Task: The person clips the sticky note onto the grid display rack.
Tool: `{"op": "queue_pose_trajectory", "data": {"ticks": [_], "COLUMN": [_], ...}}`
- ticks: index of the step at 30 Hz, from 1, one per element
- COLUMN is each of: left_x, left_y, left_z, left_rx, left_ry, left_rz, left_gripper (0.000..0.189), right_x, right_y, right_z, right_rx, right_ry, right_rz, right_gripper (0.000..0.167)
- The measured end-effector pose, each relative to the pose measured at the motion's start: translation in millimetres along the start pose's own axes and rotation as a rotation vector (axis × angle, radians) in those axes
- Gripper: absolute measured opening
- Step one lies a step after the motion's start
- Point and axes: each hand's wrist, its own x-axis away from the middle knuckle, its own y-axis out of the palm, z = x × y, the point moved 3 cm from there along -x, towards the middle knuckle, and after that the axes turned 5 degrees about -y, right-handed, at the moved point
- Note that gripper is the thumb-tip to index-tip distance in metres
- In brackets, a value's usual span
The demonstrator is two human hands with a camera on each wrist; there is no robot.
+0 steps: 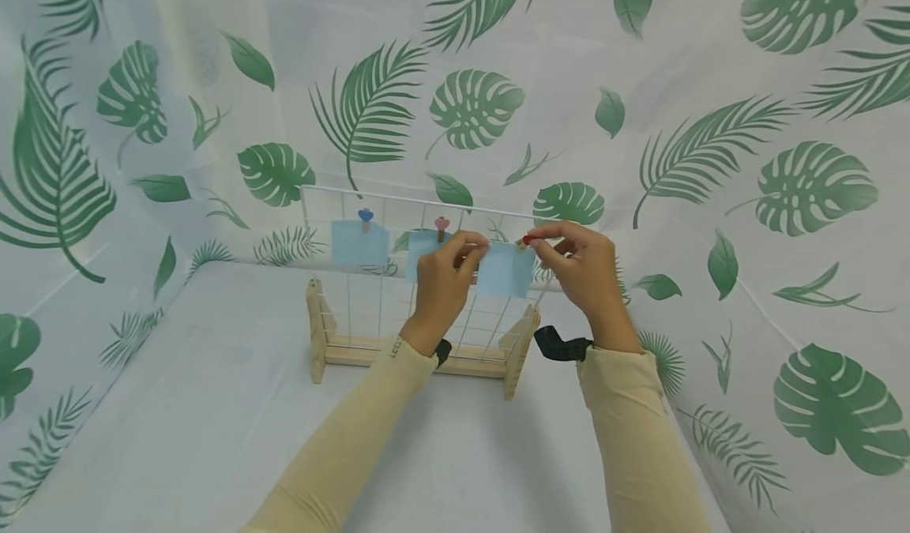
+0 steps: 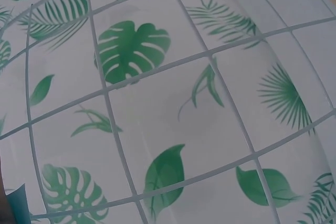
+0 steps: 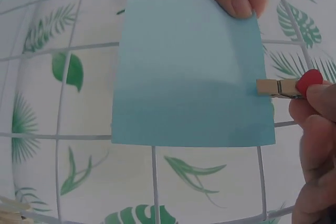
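A light blue paper square (image 1: 506, 274) stands against the right part of a white wire grid (image 1: 486, 317). My left hand (image 1: 442, 290) pinches its upper left corner between thumb and fingers. With my right hand (image 1: 584, 274) I hold a small wooden clothespin (image 3: 281, 87) by its red heart end. In the right wrist view the clothespin's tip overlaps the paper's edge, and the left fingertips (image 3: 241, 4) grip another corner. The left wrist view shows mostly grid wires, with a bit of blue paper (image 2: 19, 205) at the lower left.
Two more blue papers hang on the grid, the left one (image 1: 350, 247) under a blue heart clothespin (image 1: 366, 217), the middle one (image 1: 419, 258) under a pink heart clothespin (image 1: 441, 227). A wooden base (image 1: 412, 362) holds the grid on a white table (image 1: 235, 407). Leaf-print cloth (image 1: 554, 106) surrounds it.
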Motion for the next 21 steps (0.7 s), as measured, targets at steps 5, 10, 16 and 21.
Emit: {"op": "queue_pose_trajectory", "data": {"ticks": [5, 10, 16, 21], "left_x": [-1.4, -2.3, -2.8, -2.3], "left_y": [0.4, 0.7, 2.6, 3.4], "left_z": [-0.1, -0.7, -2.5, -2.1], "left_rx": [0.01, 0.019, 0.005, 0.003], "left_ry": [-0.008, -0.015, -0.027, -0.033], "left_rz": [0.0, 0.01, 0.015, 0.02], "left_gripper": [0.008, 0.009, 0.009, 0.009], "right_x": [-3.2, -5.4, -7.6, -7.9], "right_y": [3.2, 7.3, 9.3, 10.0], "right_z": [-1.0, -6.1, -8.9, -9.7], "right_rx": [-0.014, 0.044, 0.086, 0.084], "right_ry": [-0.004, -0.064, -0.075, -0.042], "right_rz": [-0.002, -0.017, -0.036, -0.064], "right_gripper": [0.013, 0.013, 0.014, 0.015]}}
